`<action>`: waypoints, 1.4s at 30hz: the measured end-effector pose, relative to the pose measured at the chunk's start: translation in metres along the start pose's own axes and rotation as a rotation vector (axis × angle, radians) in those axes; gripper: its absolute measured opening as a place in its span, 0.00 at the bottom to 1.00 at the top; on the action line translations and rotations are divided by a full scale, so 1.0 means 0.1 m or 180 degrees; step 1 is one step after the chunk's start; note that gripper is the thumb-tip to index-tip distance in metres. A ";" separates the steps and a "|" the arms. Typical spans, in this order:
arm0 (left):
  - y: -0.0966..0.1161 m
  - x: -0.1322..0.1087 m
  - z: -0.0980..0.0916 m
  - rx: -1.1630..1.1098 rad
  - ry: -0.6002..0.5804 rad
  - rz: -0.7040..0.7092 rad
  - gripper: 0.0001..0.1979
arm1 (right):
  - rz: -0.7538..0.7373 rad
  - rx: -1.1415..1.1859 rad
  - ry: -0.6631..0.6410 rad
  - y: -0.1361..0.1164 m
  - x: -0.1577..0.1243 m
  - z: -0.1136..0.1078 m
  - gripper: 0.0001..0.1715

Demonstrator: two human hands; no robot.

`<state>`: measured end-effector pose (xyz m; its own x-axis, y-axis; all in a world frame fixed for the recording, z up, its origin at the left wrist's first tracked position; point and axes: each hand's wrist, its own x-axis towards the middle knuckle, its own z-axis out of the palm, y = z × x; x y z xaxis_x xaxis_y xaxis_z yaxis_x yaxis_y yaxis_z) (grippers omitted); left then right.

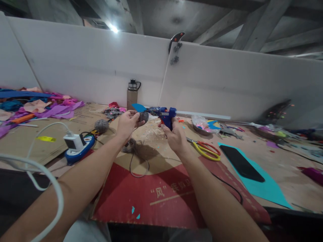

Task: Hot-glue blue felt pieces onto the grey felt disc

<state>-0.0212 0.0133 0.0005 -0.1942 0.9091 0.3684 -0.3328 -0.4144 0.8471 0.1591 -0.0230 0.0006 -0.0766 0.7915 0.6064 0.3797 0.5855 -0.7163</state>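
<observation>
Blue glue gun (165, 115), held above the middle of the work surface at the far edge of a red printed cardboard sheet (156, 198): a short, pistol-shaped tool with a bright blue body and a smudged, darker front end, its nozzle pointing left. The right hand (176, 136) is clenched round the grip from below, fingers wrapped about the handle. The nozzle meets a small grey wound ball (143, 116) bearing a pointed blue paper piece (138, 107) on top; the left hand (127, 124) pinches this ball between thumb and fingertips, just beside the gun's tip. Beneath the hands lies a loose coil of grey cord (135, 151). Near the right wrist lie scissors (205, 149) with yellow and red handles; further right, a black phone (241, 163) rests on a turquoise sheet (267, 186). To the left, a second grey yarn ball (101, 125) and a blue power strip (77, 144) carrying a white plug. Behind, a brown bottle (132, 94) stands against the white partition (88, 64)—purple and pink paper scraps (37, 107) are heaped at far left.
</observation>
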 end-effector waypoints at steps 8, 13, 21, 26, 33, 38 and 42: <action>-0.01 0.02 -0.01 0.0044 0.0008 0.0043 0.09 | 0.0040 0.0022 0.0052 0.01 0.01 0.00 0.13; -0.02 0.03 -0.02 0.0046 0.0022 0.0033 0.10 | 0.0009 -0.0007 0.0087 0.03 0.01 0.00 0.13; -0.04 0.05 -0.04 -0.0062 0.0101 -0.0028 0.10 | 0.0045 0.0019 0.0161 0.00 0.01 -0.02 0.16; -0.01 0.02 -0.01 -0.0011 0.0165 -0.0047 0.09 | 0.0065 0.0094 0.0040 0.01 -0.01 0.01 0.16; 0.02 0.00 0.00 -0.0168 0.0038 -0.0100 0.09 | 0.0049 -0.0005 0.0059 0.00 0.00 0.00 0.13; 0.04 0.00 0.00 -0.0157 0.0024 -0.0066 0.09 | 0.0083 -0.0320 0.0227 -0.04 0.03 -0.04 0.10; 0.06 0.01 -0.01 -0.0273 0.0091 -0.0108 0.09 | 0.0159 -0.0100 0.0313 0.03 0.05 -0.07 0.15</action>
<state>-0.0244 0.0120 0.0055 -0.2074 0.9216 0.3280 -0.4171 -0.3866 0.8225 0.1662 -0.0190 0.0037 0.0333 0.7976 0.6023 0.4097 0.5388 -0.7361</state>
